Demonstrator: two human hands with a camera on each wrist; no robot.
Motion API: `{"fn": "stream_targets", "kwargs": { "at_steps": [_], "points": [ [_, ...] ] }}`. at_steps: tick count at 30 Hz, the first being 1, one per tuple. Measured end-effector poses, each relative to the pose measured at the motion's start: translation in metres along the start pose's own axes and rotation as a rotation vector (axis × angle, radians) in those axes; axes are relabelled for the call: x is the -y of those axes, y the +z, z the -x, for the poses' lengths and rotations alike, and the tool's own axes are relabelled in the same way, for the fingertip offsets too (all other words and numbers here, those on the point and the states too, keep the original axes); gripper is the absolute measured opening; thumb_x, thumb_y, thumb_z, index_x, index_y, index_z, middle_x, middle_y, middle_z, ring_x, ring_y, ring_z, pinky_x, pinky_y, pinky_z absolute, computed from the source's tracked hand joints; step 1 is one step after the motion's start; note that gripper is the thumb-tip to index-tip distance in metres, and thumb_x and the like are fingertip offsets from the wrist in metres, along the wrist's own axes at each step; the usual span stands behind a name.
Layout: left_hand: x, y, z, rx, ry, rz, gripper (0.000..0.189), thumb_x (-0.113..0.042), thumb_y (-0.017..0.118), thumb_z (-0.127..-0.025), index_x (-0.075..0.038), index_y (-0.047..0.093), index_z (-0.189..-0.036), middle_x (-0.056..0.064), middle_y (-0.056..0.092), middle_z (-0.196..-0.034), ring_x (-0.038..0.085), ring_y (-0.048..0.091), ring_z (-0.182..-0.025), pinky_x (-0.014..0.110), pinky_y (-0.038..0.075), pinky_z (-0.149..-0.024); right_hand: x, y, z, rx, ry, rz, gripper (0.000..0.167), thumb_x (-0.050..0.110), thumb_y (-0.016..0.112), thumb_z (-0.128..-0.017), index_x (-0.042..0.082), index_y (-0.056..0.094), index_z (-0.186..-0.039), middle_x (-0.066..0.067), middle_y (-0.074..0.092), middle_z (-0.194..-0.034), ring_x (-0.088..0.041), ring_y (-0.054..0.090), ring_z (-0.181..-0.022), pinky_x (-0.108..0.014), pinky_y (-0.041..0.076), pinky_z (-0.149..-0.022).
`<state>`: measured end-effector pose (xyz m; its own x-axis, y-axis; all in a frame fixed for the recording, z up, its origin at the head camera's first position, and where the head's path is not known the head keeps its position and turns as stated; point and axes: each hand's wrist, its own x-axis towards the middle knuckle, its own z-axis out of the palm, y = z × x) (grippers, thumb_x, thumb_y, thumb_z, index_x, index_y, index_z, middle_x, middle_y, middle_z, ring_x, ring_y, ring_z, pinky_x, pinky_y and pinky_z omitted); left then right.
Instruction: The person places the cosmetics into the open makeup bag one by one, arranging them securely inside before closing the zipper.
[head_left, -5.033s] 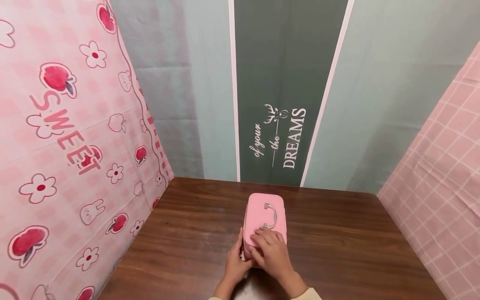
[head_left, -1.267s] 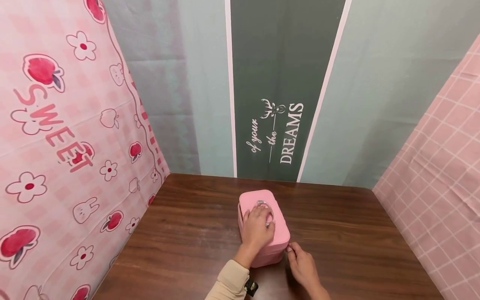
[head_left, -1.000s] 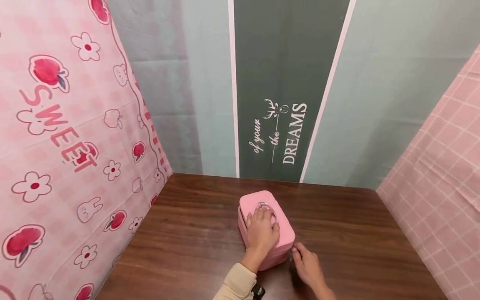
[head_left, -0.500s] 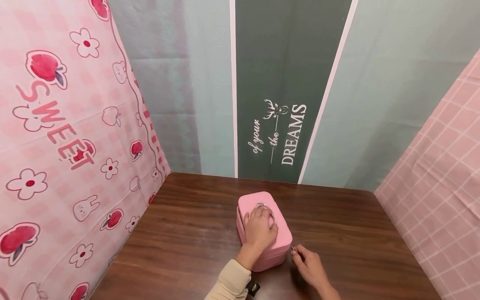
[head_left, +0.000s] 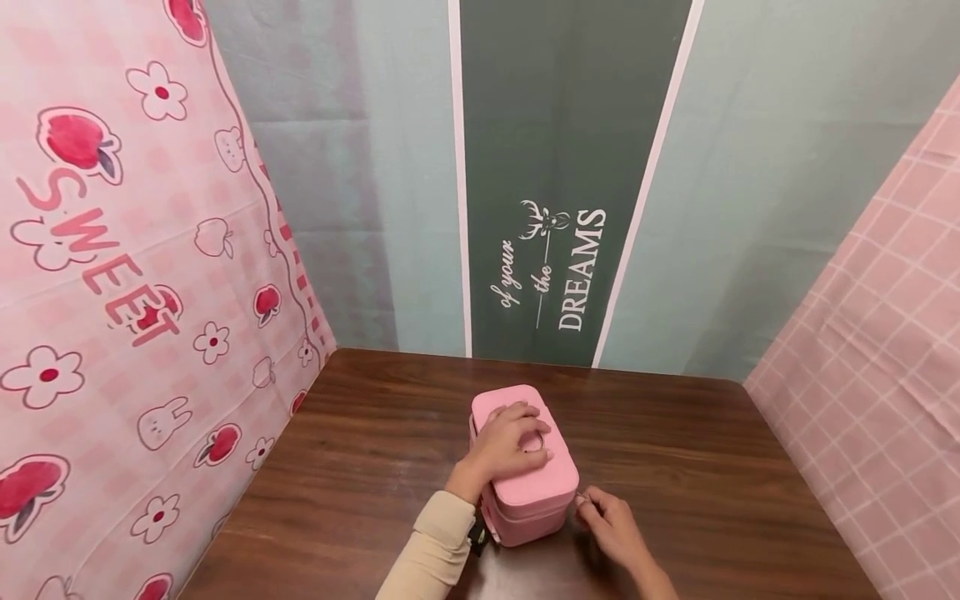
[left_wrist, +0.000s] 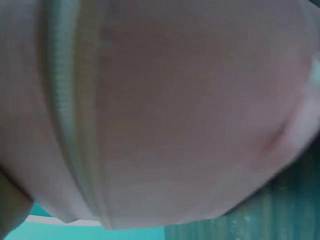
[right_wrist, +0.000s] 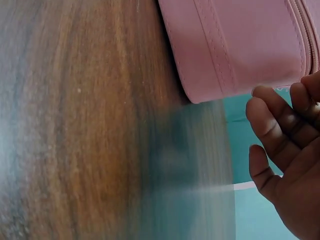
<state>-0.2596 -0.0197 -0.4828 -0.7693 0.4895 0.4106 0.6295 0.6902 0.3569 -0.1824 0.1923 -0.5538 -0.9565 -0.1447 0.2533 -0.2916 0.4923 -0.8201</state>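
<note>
A pink zip-up case [head_left: 538, 490] with rounded corners stands upright on the table, lid closed down. Across its lid lies my left hand [head_left: 507, 443], palm down with the fingers spread over the metal carry handle [head_left: 542, 443], which it mostly hides. At the near right corner my right hand [head_left: 611, 523] pinches the small zipper pull [head_left: 580, 497] between thumb and forefinger. The right wrist view shows the zipper [right_wrist: 306, 30] running along the case's side, with the other fingers [right_wrist: 265, 122] loosely bent. Blurred pink case wall and zipper [left_wrist: 65, 100] fill the left wrist view.
The dark wooden table [head_left: 675, 467] extends on both sides of the case. A fruit-and-flower patterned cloth [head_left: 112, 333] hangs at the left, a pink checked cloth [head_left: 885, 350] at the right, and a green-grey backdrop [head_left: 570, 125] stands behind.
Five seconds ago both hands were at the case's near end; since then it has turned slightly. In the last half second my left wrist has swung left while its hand stayed on the lid.
</note>
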Motion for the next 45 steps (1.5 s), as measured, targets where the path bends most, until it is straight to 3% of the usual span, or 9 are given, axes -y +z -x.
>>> {"fn": "stream_targets", "kwargs": {
  "at_steps": [4,7,16,24,29,39,42,45],
  "points": [
    [-0.002,0.005,-0.002,-0.094,-0.002,-0.022,0.026,-0.038,0.062,-0.076,-0.022,0.070,-0.096,-0.004,0.060,-0.114,0.009,0.048,-0.113,0.036,0.031,-0.100,0.004,0.000,0.002,-0.031,-0.060,0.006,0.032,-0.002,0.058,-0.083,0.021,0.047,-0.061,0.015,0.043,-0.054,-0.002,0.039,-0.047,-0.022,0.034,-0.043],
    [-0.005,0.008,-0.003,-0.128,-0.037,-0.034,0.023,-0.036,0.063,-0.075,-0.023,0.070,-0.092,-0.006,0.061,-0.111,0.006,0.049,-0.110,0.034,0.031,-0.100,0.007,0.001,0.005,-0.074,-0.086,0.001,0.033,-0.002,0.059,-0.082,0.021,0.047,-0.060,0.016,0.041,-0.053,-0.001,0.039,-0.047,-0.022,0.033,-0.042],
    [-0.013,0.012,0.000,-0.151,-0.159,-0.058,0.022,-0.037,0.063,-0.073,-0.025,0.070,-0.091,-0.008,0.061,-0.111,0.006,0.049,-0.110,0.042,0.030,-0.100,0.009,0.011,0.015,-0.171,-0.149,0.027,0.036,-0.005,0.060,-0.080,0.024,0.051,-0.061,0.018,0.043,-0.052,0.001,0.039,-0.045,-0.017,0.031,-0.041],
    [-0.028,0.018,0.004,-0.299,-0.294,-0.075,0.021,-0.036,0.066,-0.071,-0.023,0.071,-0.087,-0.005,0.063,-0.104,0.012,0.053,-0.105,0.048,0.032,-0.096,0.006,0.012,0.011,-0.283,-0.166,0.116,0.036,-0.003,0.060,-0.079,0.026,0.048,-0.061,0.022,0.040,-0.053,0.001,0.038,-0.046,-0.015,0.029,-0.043],
    [-0.034,0.021,0.003,-0.336,-0.346,-0.094,0.022,-0.036,0.067,-0.070,-0.022,0.072,-0.087,-0.003,0.063,-0.106,0.014,0.053,-0.106,0.049,0.032,-0.095,0.004,0.013,0.008,-0.318,-0.169,0.153,0.037,-0.002,0.060,-0.078,0.026,0.046,-0.059,0.023,0.037,-0.053,0.002,0.036,-0.046,-0.015,0.028,-0.043],
    [-0.040,0.022,0.005,-0.397,-0.370,-0.071,0.021,-0.033,0.067,-0.071,-0.020,0.072,-0.086,0.000,0.064,-0.104,0.016,0.053,-0.104,0.055,0.029,-0.093,0.000,0.010,0.002,-0.317,-0.186,0.137,0.036,-0.004,0.060,-0.076,0.025,0.046,-0.059,0.023,0.037,-0.054,0.001,0.036,-0.045,-0.015,0.028,-0.042],
    [-0.039,0.021,0.005,-0.376,-0.373,-0.088,0.021,-0.035,0.067,-0.071,-0.021,0.071,-0.086,-0.002,0.063,-0.105,0.015,0.052,-0.104,0.054,0.030,-0.093,0.001,0.007,0.003,-0.272,-0.167,0.102,0.034,-0.006,0.059,-0.077,0.022,0.050,-0.060,0.021,0.040,-0.054,0.000,0.038,-0.046,-0.016,0.030,-0.043],
    [-0.038,0.020,0.004,-0.333,-0.371,-0.101,0.022,-0.036,0.066,-0.072,-0.023,0.071,-0.087,-0.003,0.063,-0.107,0.013,0.052,-0.106,0.052,0.030,-0.094,0.004,0.003,0.006,-0.208,-0.093,0.023,0.033,-0.009,0.057,-0.079,0.018,0.053,-0.060,0.015,0.046,-0.053,-0.002,0.043,-0.046,-0.018,0.034,-0.043]
  ]
}}
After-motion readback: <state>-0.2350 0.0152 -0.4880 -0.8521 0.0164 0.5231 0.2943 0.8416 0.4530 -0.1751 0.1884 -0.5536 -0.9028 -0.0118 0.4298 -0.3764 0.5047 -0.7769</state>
